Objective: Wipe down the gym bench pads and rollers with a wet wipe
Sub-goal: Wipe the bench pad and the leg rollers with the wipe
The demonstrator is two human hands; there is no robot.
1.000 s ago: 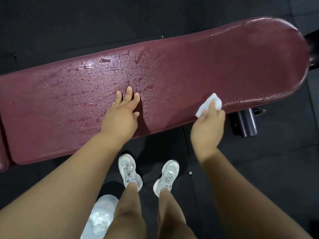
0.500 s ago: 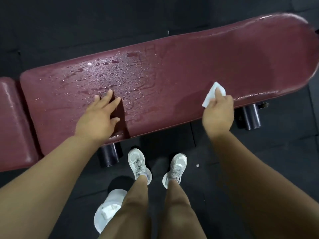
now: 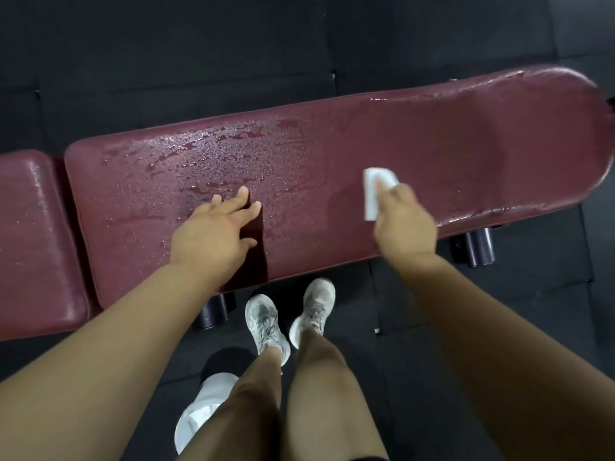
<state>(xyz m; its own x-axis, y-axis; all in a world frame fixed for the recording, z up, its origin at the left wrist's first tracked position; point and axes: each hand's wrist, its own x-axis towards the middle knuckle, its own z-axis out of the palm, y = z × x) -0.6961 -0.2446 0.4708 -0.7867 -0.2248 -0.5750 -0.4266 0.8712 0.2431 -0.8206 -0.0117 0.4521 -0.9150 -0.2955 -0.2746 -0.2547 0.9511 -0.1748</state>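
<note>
Two pads: long pad [image 3: 432,138], short pad [image 3: 33,244] off its left end. One wipe [image 3: 374,191] on long pad, right hand [image 3: 404,224] gripping it; left hand [image 3: 213,234] flat there, fingers spread. One floor tub [image 3: 199,414], contents unclear.

The desk [image 3: 332,144] is a long maroon padded gym bench lying slantwise across a floor [image 3: 166,61] of dark rubber tiles, with a shorter maroon pad [image 3: 33,244] just beside its left end. Water droplets [image 3: 233,154] bead thickly over the left half of the long pad, and the right half has a smoother wet sheen. The left grip [image 3: 213,234] rests flat among the droplets with its fingers spread. Further right, the right grip [image 3: 404,224] holds a folded white wet wipe [image 3: 372,194] against the pad. On the floor stand two pale trainers [image 3: 264,322], a white container [image 3: 203,414] and the dark cylinders [image 3: 479,247] beneath the desk's near edge.
</note>
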